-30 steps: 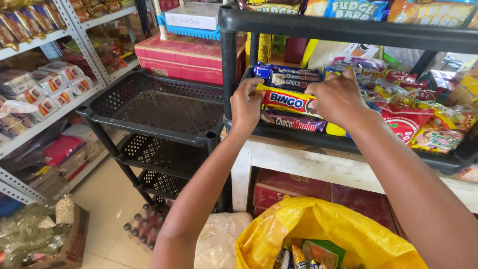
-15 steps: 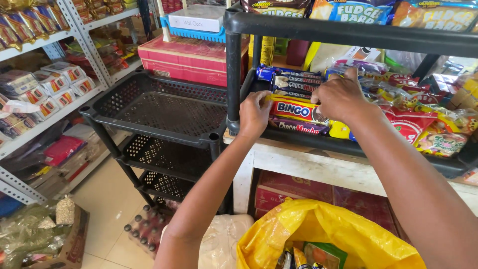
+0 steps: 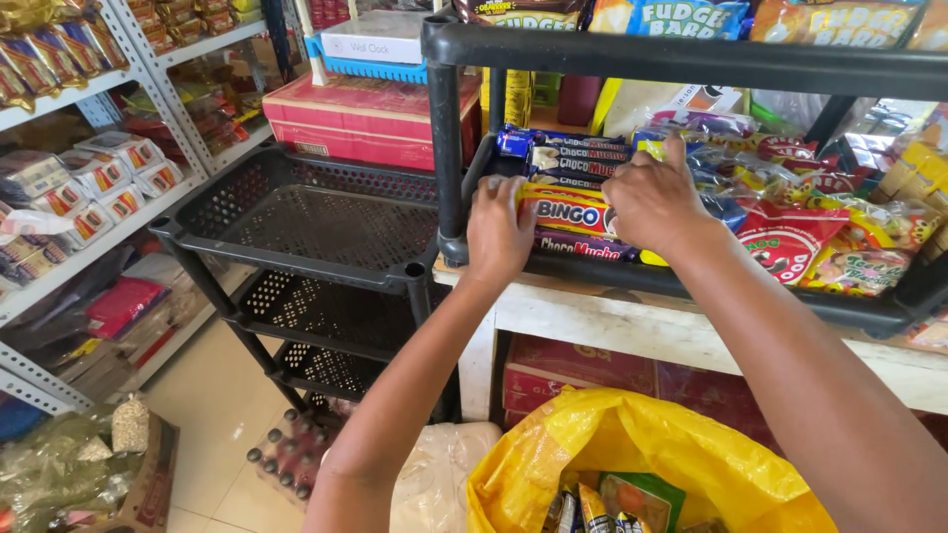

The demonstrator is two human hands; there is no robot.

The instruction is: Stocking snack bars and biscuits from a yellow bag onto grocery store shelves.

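Both my hands reach into the middle tier of a black plastic shelf rack (image 3: 446, 128). My left hand (image 3: 500, 233) grips the left end of a long red-and-yellow snack pack (image 3: 571, 209). My right hand (image 3: 654, 197) presses on the same pack's right part, fingers curled over it. The pack lies on a stack of dark blue chocolate wafer packs (image 3: 578, 158). To the right of my right hand sit red and clear snack bags (image 3: 790, 247).
An empty black perforated rack (image 3: 316, 222) stands to the left, a red box (image 3: 365, 118) behind it. A yellow bag (image 3: 642, 464) with snack packs hangs open below my arms. White metal shelves (image 3: 89, 197) with packets line the left wall. Bottles (image 3: 291, 456) lie on the floor.
Both hands have shifted slightly lower and closer onto the red-and-yellow pack; the camera view has moved a little nearer to the rack.
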